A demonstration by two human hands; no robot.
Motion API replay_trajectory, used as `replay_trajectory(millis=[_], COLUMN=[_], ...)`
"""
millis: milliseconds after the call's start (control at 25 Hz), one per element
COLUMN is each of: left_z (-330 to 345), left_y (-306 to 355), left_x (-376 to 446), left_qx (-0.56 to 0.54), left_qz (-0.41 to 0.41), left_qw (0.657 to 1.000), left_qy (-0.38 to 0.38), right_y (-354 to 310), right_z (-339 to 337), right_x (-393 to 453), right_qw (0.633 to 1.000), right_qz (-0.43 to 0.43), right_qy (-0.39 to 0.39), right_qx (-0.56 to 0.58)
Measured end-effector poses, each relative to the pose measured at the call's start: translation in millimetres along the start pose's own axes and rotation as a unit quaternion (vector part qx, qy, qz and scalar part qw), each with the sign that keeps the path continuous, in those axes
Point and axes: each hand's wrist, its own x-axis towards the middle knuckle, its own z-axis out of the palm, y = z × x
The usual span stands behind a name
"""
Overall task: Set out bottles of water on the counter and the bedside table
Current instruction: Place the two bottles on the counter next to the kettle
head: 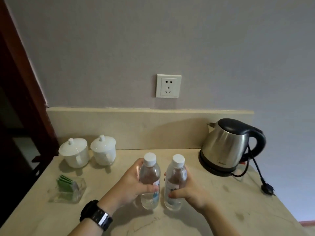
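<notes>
Two small clear water bottles with white caps stand upright side by side on the beige marble counter (221, 210). My left hand (131, 183) is wrapped around the left bottle (150, 176), thumb across its label. My right hand (192, 193) grips the right bottle (176, 178) around its lower half. Both bottle bases rest on or very close to the counter top. A black watch sits on my left wrist.
Two white lidded cups (75, 152) (103, 149) stand at the back left. A glass tray of green sachets (68, 189) lies front left. A steel kettle (226, 147) with a black cord and unplugged plug (267, 189) is at the right. A wall socket (168, 86) is above.
</notes>
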Motion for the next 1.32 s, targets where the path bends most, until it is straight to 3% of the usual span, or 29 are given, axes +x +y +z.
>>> replay_trajectory(millis=[200,320,480,720,960,1120,1320], left_z=[18,30,11,-4,-15,-15,-12], left_y=[-17,-26,-30,-34,-46,-59,-73], left_x=[-14,-23,-6,32,84,105,116], left_qx=[0.079,0.103,0.107,0.11,0.08,0.072,0.101], left_qz=[-0.031,-0.024,-0.005,-0.002,0.008,0.022,0.022], left_qw=[0.994,0.986,0.989,0.99,0.994,0.991,0.98], left_qy=[0.073,0.126,0.107,0.093,0.075,0.112,0.169], right_y=[11,33,36,24,41,48,54], right_z=[-7,8,16,-9,-12,-15,-13], right_x=[10,2,5,50,98,121,133], right_qw=[0.998,0.998,0.992,0.982,0.984,0.973,0.975], right_qz=[-0.007,-0.003,0.039,-0.001,0.0,-0.019,-0.018], right_qy=[-0.041,0.018,0.11,0.07,0.101,0.128,0.15], right_qx=[-0.037,-0.06,-0.057,-0.175,-0.147,-0.193,-0.166])
